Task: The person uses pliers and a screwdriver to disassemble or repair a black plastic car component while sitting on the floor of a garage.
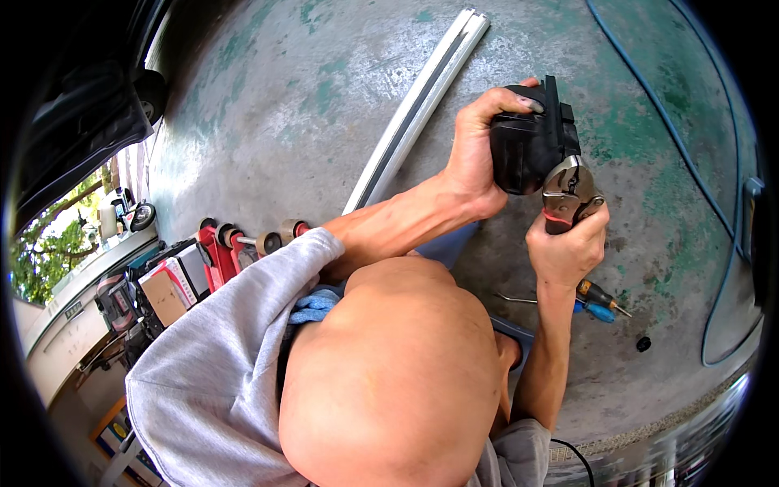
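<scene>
What I am judging to be a bare knee [389, 365] is filling the near middle of my feed, with a grey sleeve [211, 357] lying to its left. Farther off, the work is looking well under way: the black part [523, 142] is sitting in the left hand [475, 146], raised above the floor [268, 146] at the far right, and the pliers [570, 191] are already meeting its near end. Whether their jaws are biting or only touching, I am not managing to tell. I am seeing the part as one piece, but I am not able to judge how much is remaining.

The left hand is cupping the part's left side, thumb lying over it, the left forearm [406, 215] slanting from near left to far right. The right hand [568, 247] is clasping the pliers, fingers curled, the right forearm [544, 349] pointing almost straight away from me. Screwdrivers [599, 312] and a cap [643, 344] are lying near right; the pale rail [422, 105] is stretching beyond the left forearm.
</scene>
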`<state>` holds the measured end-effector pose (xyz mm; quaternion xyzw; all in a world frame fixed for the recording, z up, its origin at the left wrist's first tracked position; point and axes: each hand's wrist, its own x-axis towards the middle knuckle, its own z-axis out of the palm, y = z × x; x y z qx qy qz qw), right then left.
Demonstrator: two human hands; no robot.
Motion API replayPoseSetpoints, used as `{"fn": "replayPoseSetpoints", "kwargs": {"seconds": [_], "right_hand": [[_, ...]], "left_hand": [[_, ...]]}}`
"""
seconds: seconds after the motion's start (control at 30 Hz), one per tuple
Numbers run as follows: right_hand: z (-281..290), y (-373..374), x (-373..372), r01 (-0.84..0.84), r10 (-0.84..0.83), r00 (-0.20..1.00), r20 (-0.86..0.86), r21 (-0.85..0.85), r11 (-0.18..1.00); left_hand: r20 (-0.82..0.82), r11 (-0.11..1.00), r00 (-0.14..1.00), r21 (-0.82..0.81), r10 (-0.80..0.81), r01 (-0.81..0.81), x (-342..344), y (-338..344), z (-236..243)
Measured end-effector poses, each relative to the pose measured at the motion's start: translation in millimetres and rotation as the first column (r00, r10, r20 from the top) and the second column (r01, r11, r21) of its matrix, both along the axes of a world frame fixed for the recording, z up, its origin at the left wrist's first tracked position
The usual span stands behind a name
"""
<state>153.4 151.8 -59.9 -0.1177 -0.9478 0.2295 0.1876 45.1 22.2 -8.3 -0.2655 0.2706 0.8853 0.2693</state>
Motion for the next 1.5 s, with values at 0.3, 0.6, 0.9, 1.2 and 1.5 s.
{"fn": "replayPoseSetpoints", "kwargs": {"seconds": [0.3, 0.6, 0.9, 1.2, 1.5], "right_hand": [[-2.1, -7.0, 2.1, 0.028, -0.026, 0.998, 0.061, -0.043, 0.999], [-6.8, -16.7, 4.5, 0.091, -0.072, 0.983, 0.17, -0.106, 0.99], [-11.0, -30.0, 5.2, 0.128, -0.081, 0.942, 0.324, -0.126, 0.984], [17.4, 20.4, -28.2, -0.164, 0.174, 0.984, -0.047, 0.161, 0.973], [31.9, 14.5, -39.3, -0.204, 0.281, 0.936, -0.211, 0.323, 0.924]], "left_hand": [[-0.003, 0.995, 1.0, -0.1, -0.004, 0.003, 0.4, -0.7, -2.5], [0.023, 0.988, 1.0, -0.152, 0.017, -0.014, 0.7, -2.0, -9.5], [0.083, 0.984, 0.996, -0.173, -0.026, 0.04, -4.6, -13.4, -26.3], [-0.155, 0.996, 0.985, 0.042, -0.075, 0.083, -17.2, -18.7, -7.2], [-0.279, 0.991, 0.959, 0.113, -0.038, 0.072, -22.1, -33.9, 4.7]]}}
